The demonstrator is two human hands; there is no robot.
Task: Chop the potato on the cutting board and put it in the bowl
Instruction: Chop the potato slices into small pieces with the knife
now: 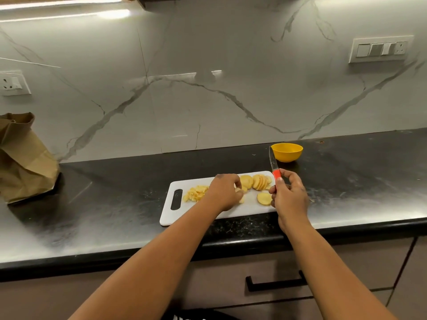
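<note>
Bowl (286,152) beside board (208,213), contents unseen

Bright under-cabinet strip lights (62,3) glare off the glossy marble backsplash (208,100) and sheen the dark counter (104,204); wide-angle bending curves the edges, detail slightly soft.

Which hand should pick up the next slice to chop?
Probably the left hand: its fingers already rest among the potato slices on the cutting board, while the right hand grips the knife.
</note>
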